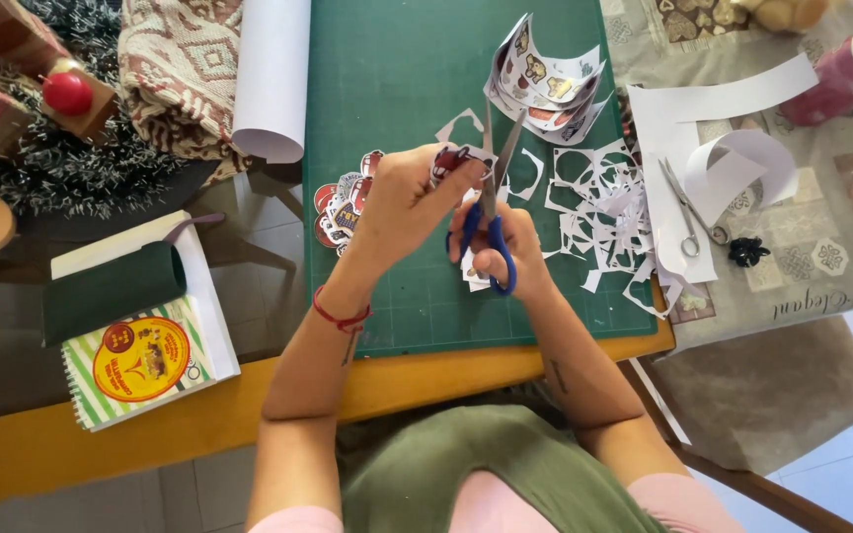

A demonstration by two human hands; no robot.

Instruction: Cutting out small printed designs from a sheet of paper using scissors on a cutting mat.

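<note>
The left hand (402,202) pinches a small printed cutout (456,160) — red and dark on white, its outline half trimmed — holding it up above the green cutting mat (397,69), just over the middle of the mat. The right hand (505,242) is closed through the blue loops of a pair of scissors (491,197), blades pointing away from the person and parted, meeting the paper's edge. Left of the hands a small pile of finished cutouts (343,202) lies on the mat; to the right, white paper scraps (594,202) crowd the mat up to its right edge. A curled sheet of printed pictures (545,84) stands beyond the blades. The far left part of the mat is bare — the near strip too, down to the bench's (150,424) wooden edge. A second, metal pair of scissors (688,212) rests on white paper further right.
</note>
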